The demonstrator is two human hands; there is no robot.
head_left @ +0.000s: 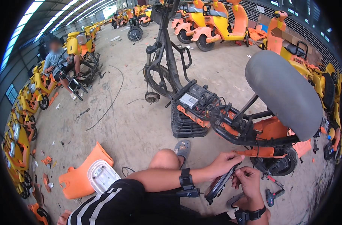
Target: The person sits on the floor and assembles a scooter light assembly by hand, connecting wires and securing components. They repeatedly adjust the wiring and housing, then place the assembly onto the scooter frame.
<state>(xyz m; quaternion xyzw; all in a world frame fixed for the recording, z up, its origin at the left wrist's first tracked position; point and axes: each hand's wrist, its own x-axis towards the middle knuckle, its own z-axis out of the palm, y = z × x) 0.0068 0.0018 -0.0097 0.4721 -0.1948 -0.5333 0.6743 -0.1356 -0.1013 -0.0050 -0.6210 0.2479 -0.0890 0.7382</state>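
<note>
Concrete floor (133, 127): two hands, left hand (224, 162) and right hand (249, 180), grip one dark panel (219, 183).

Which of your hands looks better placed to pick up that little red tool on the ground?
Probably the right hand. The red tool lies on the ground just beside it, while the left hand grips the upper end of the dark flat part, farther away.

The person wears black shorts (118, 202) with white stripes down the side and a grey-blue sandal (183, 148). A black strap with a small black device (186, 183) circles the left wrist, and a similar black band (249, 215) sits on the right wrist. Forearms are bare.
</note>
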